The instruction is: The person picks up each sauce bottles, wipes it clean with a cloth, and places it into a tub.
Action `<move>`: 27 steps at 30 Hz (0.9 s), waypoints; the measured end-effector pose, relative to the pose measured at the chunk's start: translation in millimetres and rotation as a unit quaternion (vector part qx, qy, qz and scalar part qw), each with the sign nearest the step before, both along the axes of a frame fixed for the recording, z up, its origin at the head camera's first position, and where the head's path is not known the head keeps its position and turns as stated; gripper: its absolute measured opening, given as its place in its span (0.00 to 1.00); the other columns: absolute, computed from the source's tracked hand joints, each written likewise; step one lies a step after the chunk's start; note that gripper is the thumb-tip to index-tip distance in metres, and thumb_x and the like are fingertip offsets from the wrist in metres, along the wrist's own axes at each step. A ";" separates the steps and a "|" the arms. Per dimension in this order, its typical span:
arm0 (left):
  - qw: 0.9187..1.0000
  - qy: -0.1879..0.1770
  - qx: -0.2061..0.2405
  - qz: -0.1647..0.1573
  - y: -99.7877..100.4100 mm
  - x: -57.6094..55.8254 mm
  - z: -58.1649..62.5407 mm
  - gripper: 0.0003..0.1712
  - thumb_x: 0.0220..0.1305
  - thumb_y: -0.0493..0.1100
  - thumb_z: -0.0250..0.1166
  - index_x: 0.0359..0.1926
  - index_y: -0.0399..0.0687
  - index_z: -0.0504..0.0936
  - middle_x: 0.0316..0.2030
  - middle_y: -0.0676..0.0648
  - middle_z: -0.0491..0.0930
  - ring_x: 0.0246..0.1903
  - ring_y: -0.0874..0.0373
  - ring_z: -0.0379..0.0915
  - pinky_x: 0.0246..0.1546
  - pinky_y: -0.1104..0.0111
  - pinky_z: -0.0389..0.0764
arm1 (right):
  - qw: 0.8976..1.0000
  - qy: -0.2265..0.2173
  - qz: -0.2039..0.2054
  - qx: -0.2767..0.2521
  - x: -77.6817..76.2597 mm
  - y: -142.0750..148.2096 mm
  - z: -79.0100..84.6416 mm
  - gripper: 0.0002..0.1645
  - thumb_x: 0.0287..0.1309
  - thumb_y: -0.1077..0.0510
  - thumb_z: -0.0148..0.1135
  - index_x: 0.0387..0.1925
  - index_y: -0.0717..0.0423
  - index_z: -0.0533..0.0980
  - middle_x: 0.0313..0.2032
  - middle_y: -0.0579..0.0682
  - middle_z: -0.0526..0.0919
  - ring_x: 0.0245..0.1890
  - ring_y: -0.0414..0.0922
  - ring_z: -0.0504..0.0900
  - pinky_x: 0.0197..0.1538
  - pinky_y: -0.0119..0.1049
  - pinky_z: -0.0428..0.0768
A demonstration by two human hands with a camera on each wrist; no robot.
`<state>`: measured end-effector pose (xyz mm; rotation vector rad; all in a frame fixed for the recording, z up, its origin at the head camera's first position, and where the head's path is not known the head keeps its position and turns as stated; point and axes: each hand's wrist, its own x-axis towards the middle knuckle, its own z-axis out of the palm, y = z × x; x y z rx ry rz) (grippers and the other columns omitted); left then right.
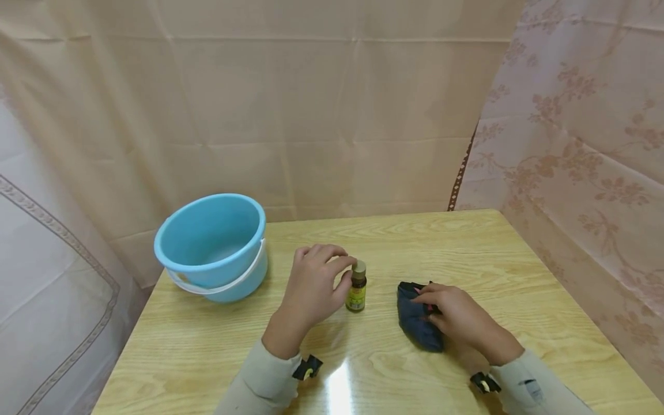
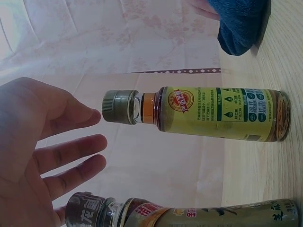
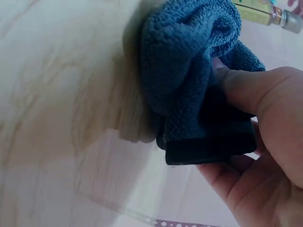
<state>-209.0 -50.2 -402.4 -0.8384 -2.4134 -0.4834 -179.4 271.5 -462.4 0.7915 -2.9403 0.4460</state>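
Behind everything, a beige curtain (image 1: pixel 321 115), just a backdrop. In front of it, the table (image 1: pixel 394 242), with wood-grain top. Toward its far left, a blue bucket (image 1: pixel 241 288), upright, well apart from both hands; by the look of it, no part played in the step in hand.

Next in size, the hands. Right hand (image 1: pixel 456 317): clamped on the cloth (image 1: pixel 417 328), thumb on one side, fingers round the other. Left hand (image 1: pixel 319 282): loosely spread, with no grip visible.

Then the cloth, dark blue, bunched, with a black strip along one edge, to the right of the bottle (image 1: pixel 356 295). Taking hold of it: done. Lying on the table or barely raised: cannot tell which. Carrying it elsewhere: not yet done.

Smaller, the bottle, upright on the table, between the two hands but closer to the left. Beside it in the left wrist view, partly out of frame, a second bottle (image 2: pixel 213 217); not made out in the head view.

Smallest, the cap (image 2: pixel 119 107) on the first bottle, still in place, close to the left fingertips, with a thin gap in the left wrist view. Gripping or opening that bottle: not done. Likewise capped, the second bottle. Overall, probably early on; beyond that, impossible to judge how much is left.
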 end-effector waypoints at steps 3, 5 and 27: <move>1.000 -0.003 0.001 0.001 -1.1 -0.3 0.1 0.11 0.68 0.48 0.66 0.48 0.62 0.90 0.49 0.55 0.85 0.52 0.55 0.80 0.55 0.50 0.74 | 1.000 0.020 -0.002 -0.009 -1.2 3.2 1.1 0.23 0.52 0.68 0.78 0.51 0.51 0.87 0.50 0.49 0.87 0.48 0.50 0.87 0.45 0.43 0.86; 1.000 -0.004 0.002 0.003 -1.8 -0.7 0.0 0.11 0.68 0.48 0.66 0.48 0.62 0.90 0.49 0.55 0.85 0.53 0.55 0.80 0.54 0.50 0.73 | 0.999 0.030 -0.009 -0.015 -2.3 5.1 3.7 0.23 0.51 0.68 0.78 0.50 0.51 0.87 0.49 0.48 0.87 0.43 0.44 0.87 0.42 0.39 0.86; 1.000 0.004 0.002 0.005 -4.3 -1.3 0.5 0.11 0.67 0.48 0.67 0.48 0.62 0.90 0.49 0.55 0.85 0.52 0.55 0.80 0.55 0.49 0.74 | 0.988 -0.136 -0.059 0.043 -11.2 -27.5 13.2 0.50 0.52 0.38 0.79 0.75 0.32 0.67 0.66 0.63 0.71 0.49 0.53 0.81 0.48 0.52 0.82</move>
